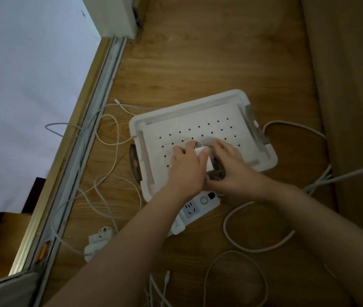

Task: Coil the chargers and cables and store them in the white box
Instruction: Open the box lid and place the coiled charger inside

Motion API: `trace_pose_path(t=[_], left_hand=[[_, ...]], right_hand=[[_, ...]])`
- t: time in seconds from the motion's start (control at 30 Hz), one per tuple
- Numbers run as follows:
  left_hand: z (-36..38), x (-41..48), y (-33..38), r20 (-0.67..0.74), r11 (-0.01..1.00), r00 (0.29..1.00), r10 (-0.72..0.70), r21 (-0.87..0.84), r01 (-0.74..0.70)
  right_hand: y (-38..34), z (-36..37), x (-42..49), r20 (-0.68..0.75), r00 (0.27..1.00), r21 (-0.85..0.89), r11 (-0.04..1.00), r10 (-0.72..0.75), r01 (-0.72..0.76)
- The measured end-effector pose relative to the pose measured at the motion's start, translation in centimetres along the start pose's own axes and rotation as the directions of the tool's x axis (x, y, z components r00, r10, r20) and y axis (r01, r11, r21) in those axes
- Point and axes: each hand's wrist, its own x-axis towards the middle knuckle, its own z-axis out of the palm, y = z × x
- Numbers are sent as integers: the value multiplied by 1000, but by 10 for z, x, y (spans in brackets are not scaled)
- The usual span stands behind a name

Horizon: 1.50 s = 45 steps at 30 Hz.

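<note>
The white box (231, 100) sits on the wooden floor, its perforated bottom showing. Both my hands are inside it near its front. My left hand (187, 167) grips a white charger block (207, 160) with prongs at its far end. My right hand (231, 165) curls round a dark coiled bundle (216, 173) right beside the charger. A white power strip (198, 209) lies against the box's near edge, partly under my forearms. Thin white cables (112, 151) sprawl left of the box.
A thick white cord (253, 247) loops on the floor at right, running towards the beige wall. A small white adapter (98, 240) lies at lower left. More cable ends (167, 278) lie near the bottom edge. A metal sliding-door track (83, 140) runs along the left.
</note>
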Motion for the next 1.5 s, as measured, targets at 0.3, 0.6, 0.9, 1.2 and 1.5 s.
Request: trace_pose_path(t=[0.3,0.6,0.9,1.2,1.5], left_hand=[[5,3,0,-9,981,1000,17,194,-15],[10,8,-3,-3,939,999,47,342,-43],[7,-6,12,-62,993,998,15,119,-8],[6,-10,12,-43,989,989,140,56,-137],[-7,-24,-7,128,819,917,377,416,-395]], right_hand=[[44,-68,32,-437,872,-99,952,220,-290],[58,-66,42,-360,902,-439,809,240,-391],[24,-22,0,-509,856,-44,991,84,-124],[10,-11,2,31,985,469,868,170,-165],[29,-28,-25,-92,966,541,826,242,-156]])
